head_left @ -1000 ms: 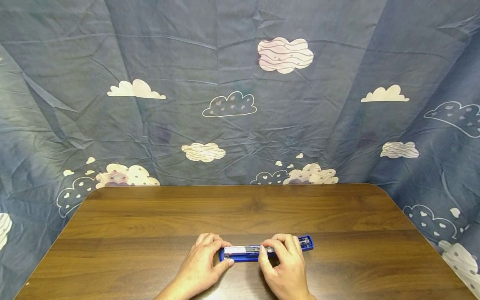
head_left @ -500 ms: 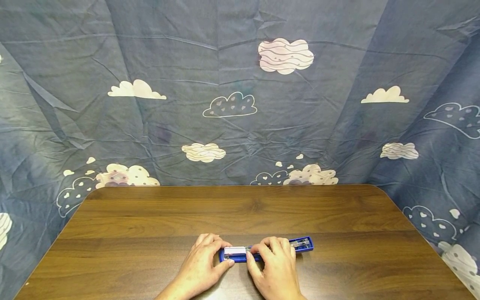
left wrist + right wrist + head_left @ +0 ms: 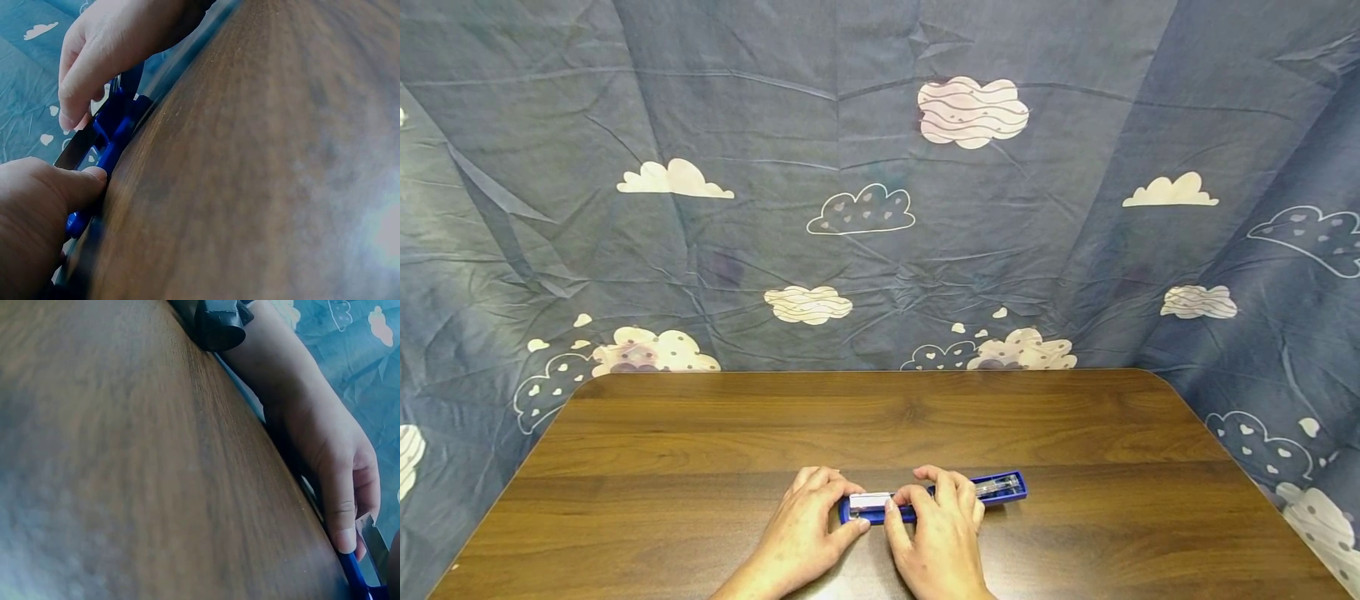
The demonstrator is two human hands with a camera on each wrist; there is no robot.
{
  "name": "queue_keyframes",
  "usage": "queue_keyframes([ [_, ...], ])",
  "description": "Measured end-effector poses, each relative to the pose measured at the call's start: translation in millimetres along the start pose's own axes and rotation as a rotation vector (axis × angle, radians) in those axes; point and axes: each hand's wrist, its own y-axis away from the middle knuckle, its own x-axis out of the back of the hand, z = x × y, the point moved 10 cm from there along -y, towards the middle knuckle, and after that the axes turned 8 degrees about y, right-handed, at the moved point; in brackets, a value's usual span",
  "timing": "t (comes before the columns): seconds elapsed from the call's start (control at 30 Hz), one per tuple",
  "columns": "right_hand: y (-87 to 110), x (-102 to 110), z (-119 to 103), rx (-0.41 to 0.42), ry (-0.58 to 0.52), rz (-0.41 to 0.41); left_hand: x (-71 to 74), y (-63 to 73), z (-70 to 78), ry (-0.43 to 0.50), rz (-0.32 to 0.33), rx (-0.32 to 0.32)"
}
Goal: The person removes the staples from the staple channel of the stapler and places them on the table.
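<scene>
A blue stapler (image 3: 906, 516) lies unfolded on the table, its cover (image 3: 1000, 488) laid back to the right. A bright silver strip (image 3: 869, 502), probably staples, sits at the left end of its metal magazine (image 3: 75, 149). My left hand (image 3: 808, 521) holds that left end between thumb and fingers; in the right wrist view the left thumb (image 3: 344, 537) rests on the blue base. My right hand (image 3: 936, 529) has its thumb and index finger pinched over the magazine, at the strip's right end. The right hand covers the stapler's middle; in the left wrist view its fingers point down at the magazine.
The brown wood-grain table (image 3: 700, 433) extends around the stapler, with rounded far corners. Behind and beside it hangs a dark blue curtain (image 3: 760, 125) with cloud prints. A black device (image 3: 219, 328) is strapped at the left wrist.
My right hand has slid left along the magazine up to the silver strip, uncovering more of the folded-back cover. The left hand and stapler have stayed in place.
</scene>
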Motion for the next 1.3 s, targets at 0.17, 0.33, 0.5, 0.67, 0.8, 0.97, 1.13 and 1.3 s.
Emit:
queue_keyframes([
  [0.17,0.1,-0.6,-0.1,0.005,-0.026,0.014,0.0,0.0,0.3,0.003,0.002,-0.002],
  [0.33,0.8,-1.7,2.5,-0.010,0.010,-0.002,0.1,0.8,1.1,-0.001,0.009,-0.012],
  [0.5,0.6,-1.4,0.3,0.006,0.003,-0.009,-0.1,0.4,1.2,-0.001,0.008,-0.010],
  [0.67,0.6,-2.3,-2.8,0.034,-0.045,-0.007,0.1,0.0,1.9,0.005,0.009,-0.013],
  [0.8,1.4,-5.8,-2.0,0.035,-0.071,-0.036,-0.4,0.4,2.1,0.003,0.005,-0.017],
  [0.97,2.5,-7.1,-2.6,0.062,-0.081,-0.030,-0.7,0.7,0.9,0.003,0.000,-0.015],
  [1.13,1.8,-3.7,-4.8,0.090,-0.047,0.014,-0.9,0.4,0.5,0.003,-0.001,-0.016],
  [1.3,-0.7,0.5,-5.9,0.076,-0.009,0.041,-0.9,-0.2,1.0,-0.001,-0.004,-0.015],
])
